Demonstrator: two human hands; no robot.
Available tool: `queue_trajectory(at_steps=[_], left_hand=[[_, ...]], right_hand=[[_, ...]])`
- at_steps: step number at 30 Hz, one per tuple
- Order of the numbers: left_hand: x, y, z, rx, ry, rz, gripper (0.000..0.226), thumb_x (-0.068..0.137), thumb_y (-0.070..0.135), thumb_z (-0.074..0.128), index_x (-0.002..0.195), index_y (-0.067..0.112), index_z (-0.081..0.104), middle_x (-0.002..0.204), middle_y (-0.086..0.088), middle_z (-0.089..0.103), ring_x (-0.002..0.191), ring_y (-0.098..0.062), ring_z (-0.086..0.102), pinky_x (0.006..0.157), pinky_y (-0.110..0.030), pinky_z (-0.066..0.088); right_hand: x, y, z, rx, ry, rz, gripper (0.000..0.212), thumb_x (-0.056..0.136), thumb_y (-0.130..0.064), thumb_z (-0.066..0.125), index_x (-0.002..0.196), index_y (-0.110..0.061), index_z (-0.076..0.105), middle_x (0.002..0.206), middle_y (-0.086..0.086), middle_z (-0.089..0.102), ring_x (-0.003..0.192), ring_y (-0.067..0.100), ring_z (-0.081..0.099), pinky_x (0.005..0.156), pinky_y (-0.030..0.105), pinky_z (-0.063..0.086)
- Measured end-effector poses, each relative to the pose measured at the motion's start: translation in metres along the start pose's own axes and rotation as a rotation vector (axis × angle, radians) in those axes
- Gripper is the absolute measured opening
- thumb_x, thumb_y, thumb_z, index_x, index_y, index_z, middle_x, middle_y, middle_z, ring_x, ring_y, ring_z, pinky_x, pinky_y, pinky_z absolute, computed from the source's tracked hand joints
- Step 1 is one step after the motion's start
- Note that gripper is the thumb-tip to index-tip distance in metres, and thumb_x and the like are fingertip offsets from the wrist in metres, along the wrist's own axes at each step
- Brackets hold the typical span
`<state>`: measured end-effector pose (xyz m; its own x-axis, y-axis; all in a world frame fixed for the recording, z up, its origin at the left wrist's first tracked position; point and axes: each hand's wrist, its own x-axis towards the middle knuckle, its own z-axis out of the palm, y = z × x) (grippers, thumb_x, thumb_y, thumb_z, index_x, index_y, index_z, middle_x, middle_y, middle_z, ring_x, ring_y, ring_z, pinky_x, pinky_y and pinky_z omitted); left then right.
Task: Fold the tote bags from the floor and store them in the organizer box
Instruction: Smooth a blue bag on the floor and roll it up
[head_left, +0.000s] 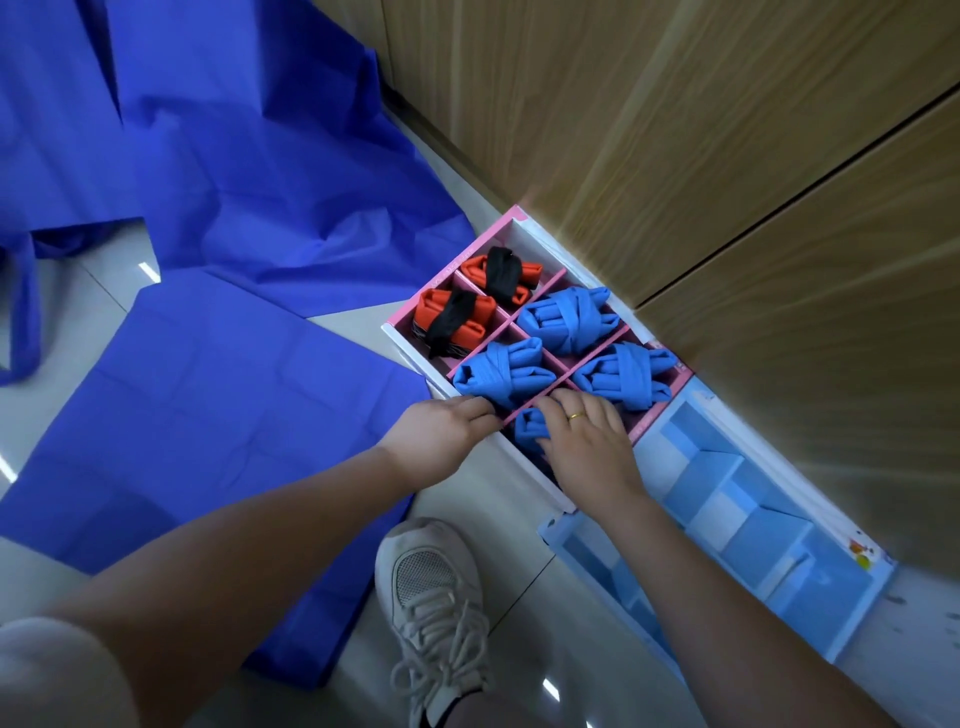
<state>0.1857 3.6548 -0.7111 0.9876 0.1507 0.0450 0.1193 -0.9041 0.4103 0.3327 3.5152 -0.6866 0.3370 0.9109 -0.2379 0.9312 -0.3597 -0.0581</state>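
- Floor (93, 291) of pale glossy tile fills the lower left, with ceiling lights mirrored in it; a wood-grain cabinet wall (675, 130) closes off the view from 12 to 3 o'clock, a dark seam running across its panels.
- Unfolded blue tote bags (234, 171) sprawl over the tile from 9 to 12 o'clock, one handle loop (23, 317) lying at the far left edge.
- Pink organizer box (415, 340) sits at centre, tight against the cabinet base; its cells hold two orange bundles tied in black (457, 319) at its 11 o'clock end and three blue bundles (563, 317) behind the hands.
- Left hand (441, 436) rests on the box's near rim, fingers bent over the edge toward a pink divider.
- Right hand (587, 441), a gold ring (575, 415) on one finger, presses with spread fingers on a fourth blue folded bag (527, 423) in the nearest cell; whether the thumb grips it is hard to say.
- Light blue organizer box (727, 519) lies at 4 o'clock, end to end with the pink one, along the cabinet.
- Open tile remains only at 6 o'clock, beside a white sneaker (431, 597).
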Motion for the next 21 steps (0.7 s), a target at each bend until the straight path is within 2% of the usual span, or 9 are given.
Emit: queue_trajectory(at_steps=[3, 6, 8, 9, 11, 14, 17, 19, 21], left_hand=[[-0.021, -0.013, -0.006, -0.066, 0.101, -0.031, 0.028, 0.082, 0.011, 0.043, 0.103, 0.015, 0.061, 0.106, -0.001, 0.059, 0.093, -0.019, 0.054, 0.062, -0.026, 0.049], [-0.052, -0.035, -0.021, -0.052, 0.169, -0.216, 0.026, 0.084, 0.013, 0.038, 0.102, 0.014, 0.057, 0.105, 0.001, 0.048, 0.086, -0.021, 0.05, 0.062, -0.029, 0.049], [-0.077, -0.052, -0.028, -0.035, 0.14, -0.38, 0.029, 0.083, 0.013, 0.036, 0.099, 0.009, 0.061, 0.102, -0.004, 0.052, 0.079, -0.028, 0.056, 0.06, -0.034, 0.053], [-0.089, -0.06, -0.032, -0.03, 0.096, -0.478, 0.031, 0.083, 0.013, 0.036, 0.099, 0.007, 0.063, 0.102, -0.008, 0.055, 0.079, -0.031, 0.06, 0.06, -0.037, 0.054], [-0.113, -0.074, -0.038, -0.054, -0.026, -0.73, 0.034, 0.086, 0.009, 0.04, 0.112, 0.006, 0.061, 0.117, -0.013, 0.055, 0.097, -0.035, 0.058, 0.071, -0.042, 0.053], [-0.153, -0.088, -0.042, -0.123, -0.235, -1.093, 0.052, 0.089, 0.01, 0.045, 0.14, 0.018, 0.038, 0.145, -0.007, 0.03, 0.126, -0.031, 0.037, 0.092, -0.042, 0.045], [-0.186, -0.092, -0.042, -0.101, -0.264, -1.198, 0.059, 0.09, 0.014, 0.044, 0.145, 0.027, 0.027, 0.148, -0.004, 0.022, 0.129, -0.028, 0.031, 0.095, -0.039, 0.042], [-0.202, -0.092, -0.043, -0.072, -0.205, -1.244, 0.056, 0.09, 0.013, 0.044, 0.143, 0.023, 0.031, 0.145, -0.006, 0.027, 0.127, -0.029, 0.032, 0.094, -0.037, 0.039], [-0.216, -0.093, -0.045, -0.039, -0.145, -1.307, 0.051, 0.091, 0.014, 0.043, 0.141, 0.021, 0.036, 0.139, -0.008, 0.032, 0.123, -0.029, 0.035, 0.091, -0.035, 0.037]], right_hand=[[0.007, -0.008, -0.007, 0.111, 0.062, 0.052, 0.045, 0.069, -0.027, 0.079, 0.108, -0.012, 0.062, 0.108, 0.009, 0.062, 0.103, 0.029, 0.056, 0.088, 0.044, 0.047], [0.011, -0.035, -0.028, 0.296, 0.261, -0.08, 0.028, 0.078, -0.03, 0.057, 0.1, -0.013, 0.06, 0.101, 0.006, 0.059, 0.097, 0.023, 0.047, 0.082, 0.039, 0.045], [0.025, -0.065, -0.039, 0.488, 0.275, -0.219, 0.02, 0.082, -0.022, 0.047, 0.093, -0.011, 0.059, 0.095, 0.006, 0.058, 0.088, 0.021, 0.049, 0.074, 0.033, 0.043], [0.035, -0.082, -0.042, 0.581, 0.231, -0.288, 0.02, 0.083, -0.018, 0.044, 0.091, -0.01, 0.06, 0.094, 0.006, 0.058, 0.086, 0.021, 0.05, 0.073, 0.03, 0.042], [0.057, -0.117, -0.041, 0.699, 0.065, -0.391, 0.026, 0.086, -0.015, 0.038, 0.093, -0.008, 0.062, 0.097, 0.007, 0.058, 0.088, 0.023, 0.054, 0.074, 0.032, 0.043], [0.092, -0.157, -0.018, 0.62, -0.263, -0.432, 0.025, 0.093, -0.012, 0.04, 0.106, -0.01, 0.06, 0.119, 0.005, 0.052, 0.107, 0.025, 0.05, 0.086, 0.037, 0.043], [0.129, -0.182, 0.006, 0.581, -0.419, -0.381, 0.025, 0.093, -0.006, 0.044, 0.111, -0.007, 0.061, 0.128, 0.007, 0.048, 0.118, 0.026, 0.043, 0.099, 0.03, 0.035], [0.152, -0.197, 0.013, 0.679, -0.448, -0.269, 0.023, 0.093, -0.005, 0.046, 0.109, -0.004, 0.063, 0.125, 0.011, 0.051, 0.12, 0.025, 0.045, 0.094, 0.017, 0.029], [0.172, -0.208, 0.019, 0.695, -0.445, -0.156, 0.021, 0.094, -0.009, 0.047, 0.108, -0.007, 0.063, 0.132, 0.011, 0.046, 0.127, 0.023, 0.041, 0.097, 0.016, 0.026]])
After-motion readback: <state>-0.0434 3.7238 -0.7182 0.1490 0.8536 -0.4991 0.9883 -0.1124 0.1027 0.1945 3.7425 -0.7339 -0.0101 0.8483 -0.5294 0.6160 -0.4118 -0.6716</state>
